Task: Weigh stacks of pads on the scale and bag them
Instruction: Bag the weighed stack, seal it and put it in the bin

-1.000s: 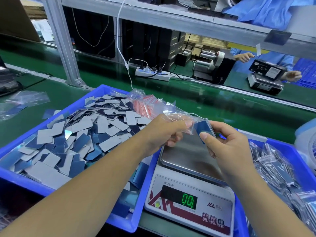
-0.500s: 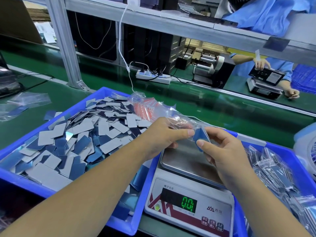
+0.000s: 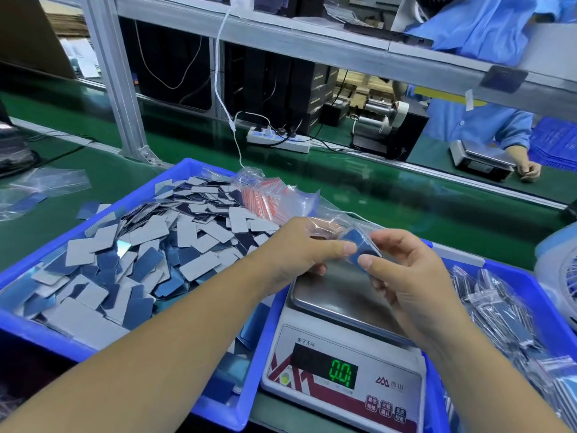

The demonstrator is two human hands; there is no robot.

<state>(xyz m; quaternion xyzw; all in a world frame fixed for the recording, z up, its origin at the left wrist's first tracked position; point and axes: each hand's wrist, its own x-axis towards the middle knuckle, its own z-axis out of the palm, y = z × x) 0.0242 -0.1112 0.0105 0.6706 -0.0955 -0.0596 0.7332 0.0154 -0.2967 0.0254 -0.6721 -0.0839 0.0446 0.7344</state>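
Note:
A small stack of blue pads (image 3: 359, 245) is held above the scale's steel pan (image 3: 340, 295), partly inside a small clear bag (image 3: 331, 225). My left hand (image 3: 296, 254) pinches the bag's edge between thumb and fingers. My right hand (image 3: 402, 276) pinches the pad stack from the right. The white scale (image 3: 343, 379) has nothing on its pan and its green display reads 0.0. A blue bin (image 3: 43, 335) on the left holds several loose grey and blue pads (image 3: 140, 254).
A bundle of empty red-striped zip bags (image 3: 268, 198) lies on the left bin's far corner. A blue bin (image 3: 527, 285) on the right holds bagged pads (image 3: 496, 310). Behind runs a green conveyor with a power strip (image 3: 278, 140). Another person works at a scale (image 3: 480, 157) opposite.
Both hands stayed together over the scale pan while the pad stack went a little deeper into the bag. The person opposite moved a hand off their scale.

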